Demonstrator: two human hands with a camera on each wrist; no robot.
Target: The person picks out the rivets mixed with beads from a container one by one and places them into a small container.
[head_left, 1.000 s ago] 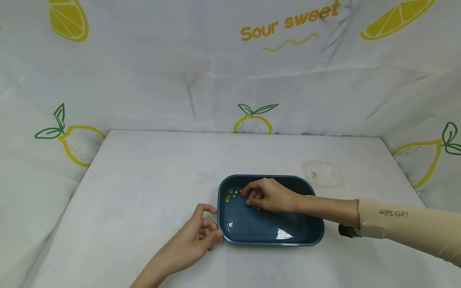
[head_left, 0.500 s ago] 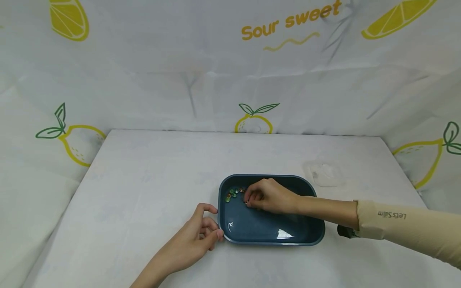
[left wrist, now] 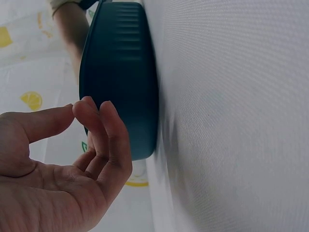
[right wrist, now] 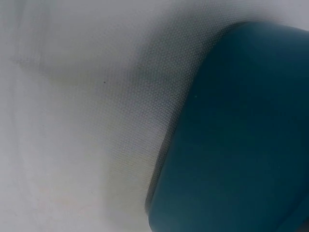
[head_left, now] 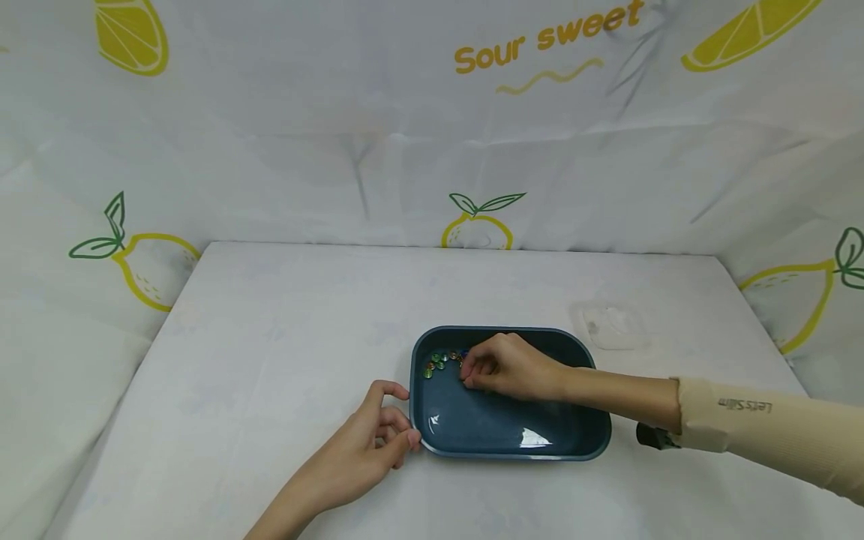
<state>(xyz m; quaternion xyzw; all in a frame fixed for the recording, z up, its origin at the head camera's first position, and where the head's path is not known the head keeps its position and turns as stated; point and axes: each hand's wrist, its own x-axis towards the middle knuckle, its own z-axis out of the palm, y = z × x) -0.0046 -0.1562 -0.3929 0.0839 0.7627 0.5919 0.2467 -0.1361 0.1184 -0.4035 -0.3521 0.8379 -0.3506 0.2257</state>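
Observation:
A dark blue, rounded rectangular tray (head_left: pixel 499 431) lies on the white table in the head view. Several small coloured glass marbles (head_left: pixel 435 362) form a curved line in its far left corner. Over the tray, my right hand (head_left: pixel 509 366) reaches in, thumb and fingers pinched together at the right end of that line; the marble between the fingertips is mostly hidden. My left hand (head_left: pixel 371 446) touches the tray's left side with relaxed, bent fingers, thumb by the near corner. The left wrist view shows these fingers against the tray's outer wall (left wrist: pixel 120 58).
A clear plastic container (head_left: pixel 613 328) sits behind the tray to the right. Something dark (head_left: pixel 653 436) shows under the right forearm near the sleeve (head_left: pixel 763 427). A white lemon-print cloth (head_left: pixel 304 165) hangs behind the table.
The right fingers have shifted slightly and closed together beside the marbles. A blue marble now shows by the fingers at the line's right end. The left hand stays put on the tray.

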